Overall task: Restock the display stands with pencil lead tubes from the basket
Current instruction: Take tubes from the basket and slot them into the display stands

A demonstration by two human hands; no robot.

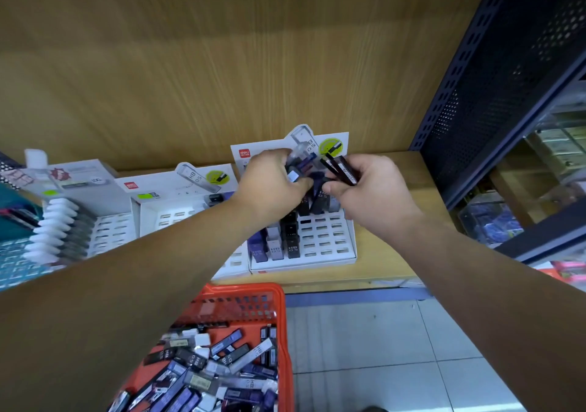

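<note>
My left hand point(272, 178) grips a bunch of pencil lead tubes point(301, 164), clear, blue and dark ones, above the back of the right display stand point(329, 247). My right hand point(369, 186) pinches two dark tubes point(341, 167) just to the right of that bunch. The white stand has a grid of slots; its left columns hold blue, grey and black tubes point(279, 243), while the right slots are bare. An orange basket point(253, 294) full of loose tubes sits below the shelf edge.
Two more white stands, the middle stand point(177, 209) and a left stand point(79, 221) with white-capped tubes, sit on the wooden shelf. A dark perforated metal rack point(494, 94) rises at the right. Grey floor tiles point(380, 348) lie beside the basket.
</note>
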